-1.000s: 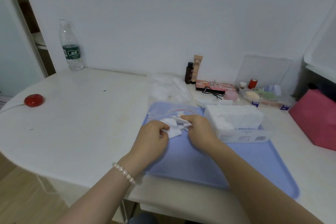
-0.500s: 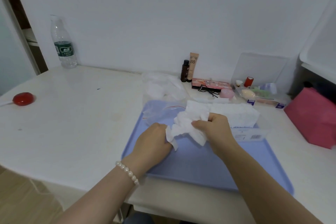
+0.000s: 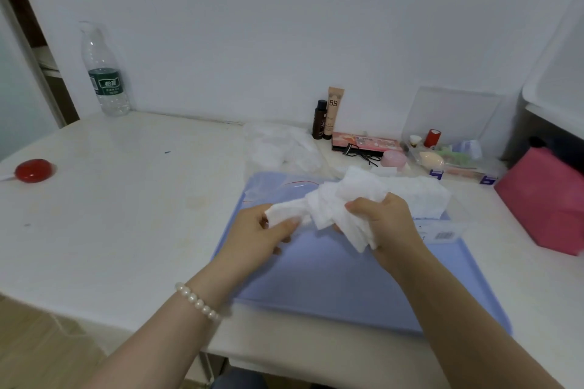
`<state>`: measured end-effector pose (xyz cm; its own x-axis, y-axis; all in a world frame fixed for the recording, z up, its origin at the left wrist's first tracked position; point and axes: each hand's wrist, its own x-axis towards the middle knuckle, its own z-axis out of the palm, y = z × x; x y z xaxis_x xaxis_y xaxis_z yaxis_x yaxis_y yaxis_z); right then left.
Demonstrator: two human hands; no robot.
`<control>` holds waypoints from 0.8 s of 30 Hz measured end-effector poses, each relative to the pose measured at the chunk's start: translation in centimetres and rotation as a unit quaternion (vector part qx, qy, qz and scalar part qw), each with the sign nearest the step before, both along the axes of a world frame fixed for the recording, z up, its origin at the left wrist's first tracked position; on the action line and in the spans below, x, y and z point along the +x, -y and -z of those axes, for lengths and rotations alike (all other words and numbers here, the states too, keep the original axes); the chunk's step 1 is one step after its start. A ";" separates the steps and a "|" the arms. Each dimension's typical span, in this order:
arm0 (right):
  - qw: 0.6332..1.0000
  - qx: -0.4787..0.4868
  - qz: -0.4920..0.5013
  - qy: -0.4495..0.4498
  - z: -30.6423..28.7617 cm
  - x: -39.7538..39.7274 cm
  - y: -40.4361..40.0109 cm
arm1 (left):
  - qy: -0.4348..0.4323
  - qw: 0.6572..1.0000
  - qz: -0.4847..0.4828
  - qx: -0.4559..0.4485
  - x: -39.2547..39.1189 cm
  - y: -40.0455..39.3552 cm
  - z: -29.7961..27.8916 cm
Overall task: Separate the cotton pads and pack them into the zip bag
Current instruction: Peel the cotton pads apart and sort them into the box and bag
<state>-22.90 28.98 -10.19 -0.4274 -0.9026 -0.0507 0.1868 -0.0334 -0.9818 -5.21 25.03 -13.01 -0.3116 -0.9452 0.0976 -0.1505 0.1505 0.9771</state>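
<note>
Cotton pads (image 3: pixel 339 208), a clump that a second ago lay low on the blue tray (image 3: pixel 347 281), are now lifted at frame centre. The right hand (image 3: pixel 384 219) clutches the bulk and the left hand (image 3: pixel 262 235) pinches one end, so separating is under way. The zip bag (image 3: pixel 278 188) lies flat behind. The white table (image 3: pixel 126 199) meets a plain wall; a water bottle (image 3: pixel 104 73) stands upper left.

Home dressing corner: BB cream tube (image 3: pixel 335 110), makeup palette (image 3: pixel 366 144), white table (image 3: pixel 126 199).
</note>
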 end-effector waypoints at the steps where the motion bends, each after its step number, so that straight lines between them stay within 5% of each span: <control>1: 1.000 -0.010 0.006 0.011 -0.3 -0.2 -0.1 | -0.043 0.998 0.011 0.046 0.0 -0.1 -0.2; 7: 0.998 -0.031 0.008 0.060 -1.6 -1.0 0.3 | -0.220 0.954 0.051 0.197 -1.1 -0.4 -2.2; 17: 0.990 0.012 0.090 0.107 -2.6 -3.2 2.2 | -0.285 0.938 0.067 0.183 -6.6 2.5 -6.1; 21: 0.979 -0.053 0.104 0.169 -3.5 -4.2 2.2 | -0.328 0.912 0.082 0.231 -9.3 3.7 -6.7; 24: 0.989 -0.038 0.138 0.029 -3.2 -4.9 2.2 | -0.319 0.911 0.101 0.239 -10.4 4.1 -5.9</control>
